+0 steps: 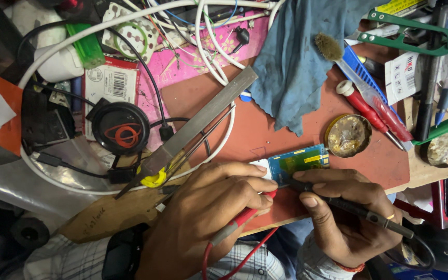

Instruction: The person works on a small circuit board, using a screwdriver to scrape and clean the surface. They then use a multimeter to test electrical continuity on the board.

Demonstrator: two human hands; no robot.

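A small blue and white circuit board (297, 162) lies near the front edge of a reddish mat (286, 124). My left hand (203, 212) grips a red test probe (247, 215), its tip hidden under my fingers at the board's left end. My right hand (346, 212) holds a black test probe (353, 209) like a pen, its tip touching the board's lower edge. A red lead runs down from the red probe, and a black lead trails off to the right.
A blue cloth (296, 62) lies behind the board. A round tin of flux (348, 135) sits to its right, with a brush, red screwdriver (372, 114) and green pliers (410, 31) beyond. A flat metal file (203, 122), white cables and a black round device (120, 128) crowd the left.
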